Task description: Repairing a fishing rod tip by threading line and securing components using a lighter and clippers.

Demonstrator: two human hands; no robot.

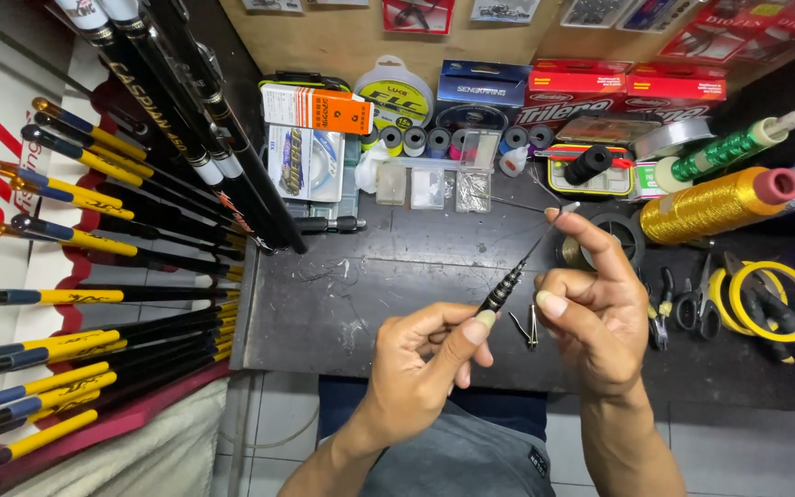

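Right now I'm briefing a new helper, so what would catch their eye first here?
The two hands at the centre: the left hand pinches a thin black rod tip over the dark bench, and the right hand grips its fine end. Yellow-and-black rods fan out at left; a gold thread spool lies at right.
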